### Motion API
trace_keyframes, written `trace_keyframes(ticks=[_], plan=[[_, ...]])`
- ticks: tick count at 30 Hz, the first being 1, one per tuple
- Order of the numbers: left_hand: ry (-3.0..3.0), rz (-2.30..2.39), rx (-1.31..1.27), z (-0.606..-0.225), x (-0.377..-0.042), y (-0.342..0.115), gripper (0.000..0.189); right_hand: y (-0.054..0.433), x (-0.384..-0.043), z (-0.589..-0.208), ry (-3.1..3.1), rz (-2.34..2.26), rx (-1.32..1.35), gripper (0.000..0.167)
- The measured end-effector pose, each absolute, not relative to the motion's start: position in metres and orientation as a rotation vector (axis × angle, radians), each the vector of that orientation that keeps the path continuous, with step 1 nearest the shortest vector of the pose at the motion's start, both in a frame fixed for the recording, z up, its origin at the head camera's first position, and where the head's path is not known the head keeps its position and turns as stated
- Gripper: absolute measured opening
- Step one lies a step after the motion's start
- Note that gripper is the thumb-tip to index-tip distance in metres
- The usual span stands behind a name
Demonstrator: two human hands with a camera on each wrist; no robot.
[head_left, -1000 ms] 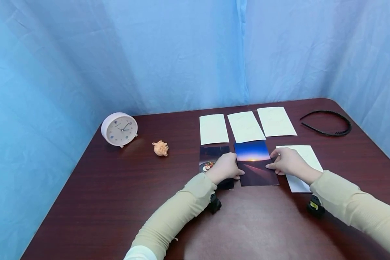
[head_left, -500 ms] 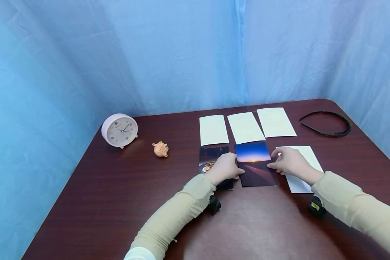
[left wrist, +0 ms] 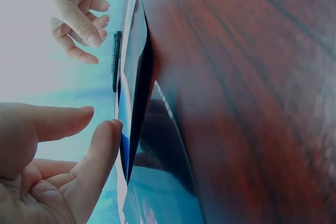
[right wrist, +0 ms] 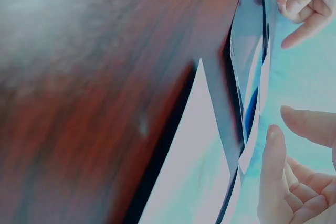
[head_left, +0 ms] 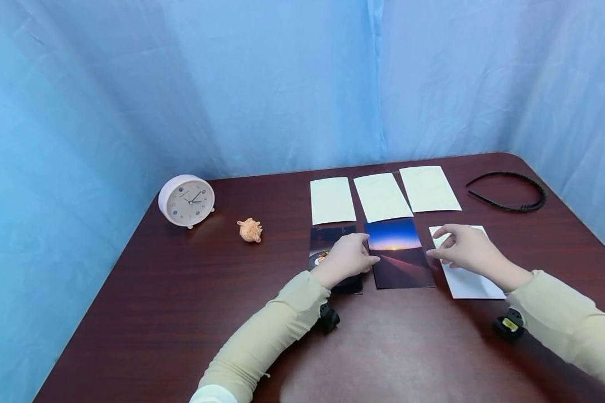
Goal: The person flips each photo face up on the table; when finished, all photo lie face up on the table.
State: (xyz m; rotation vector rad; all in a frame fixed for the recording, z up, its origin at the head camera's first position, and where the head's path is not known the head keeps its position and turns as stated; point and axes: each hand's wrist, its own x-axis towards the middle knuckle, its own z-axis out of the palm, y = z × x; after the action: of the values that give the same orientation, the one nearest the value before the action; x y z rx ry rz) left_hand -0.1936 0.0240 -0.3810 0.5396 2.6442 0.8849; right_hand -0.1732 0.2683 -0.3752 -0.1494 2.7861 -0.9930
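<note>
A photo of a sunset over a dark road (head_left: 400, 257) lies face up on the table between the hands. At its left edge is my left hand (head_left: 345, 258), thumb and forefinger parted with nothing between them; whether a fingertip touches the photo I cannot tell. Beneath that hand, partly covered, lies a dark photo of a plate of food (head_left: 320, 240). My right hand (head_left: 466, 250) hovers just right of the sunset photo, above a white-backed card (head_left: 471, 282). Its thumb and forefinger (right wrist: 274, 153) stand apart in the right wrist view, holding nothing.
Behind the photos lie three white cards in a row: left (head_left: 332, 200), middle (head_left: 383, 197) and right (head_left: 430, 188). A black headband (head_left: 534, 196) is at far right. A ball of peach yarn (head_left: 250, 230) and a white alarm clock (head_left: 187, 201) stand left.
My right hand has let go of the sunset photo's right edge and moved right, over the white card. The left hand has loosened its fingers at the left edge. The photo stays nearly in place.
</note>
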Motion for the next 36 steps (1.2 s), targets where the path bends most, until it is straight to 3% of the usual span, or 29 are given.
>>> trace_keyframes(ticks=[16, 20, 26, 36], plan=[[2.705, 0.921, 0.686, -0.376, -0.182, 0.042, 0.053, 0.319, -0.151, -0.374, 2.911, -0.853, -0.084, 0.055], [2.754, 0.776, 0.858, -0.378, -0.178, 0.056, 0.055, 0.333, -0.148, -0.378, 2.971, -0.828, -0.098, 0.053], [2.732, 0.481, 1.15, -0.377, -0.169, 0.079, 0.068, 0.345, -0.142, -0.383, 2.936, -0.804, -0.08, 0.062], [2.737, 0.111, 1.151, -0.381, -0.163, 0.116, 0.079, 0.354, -0.138, -0.392, 2.939, -0.758, -0.167, 0.061]])
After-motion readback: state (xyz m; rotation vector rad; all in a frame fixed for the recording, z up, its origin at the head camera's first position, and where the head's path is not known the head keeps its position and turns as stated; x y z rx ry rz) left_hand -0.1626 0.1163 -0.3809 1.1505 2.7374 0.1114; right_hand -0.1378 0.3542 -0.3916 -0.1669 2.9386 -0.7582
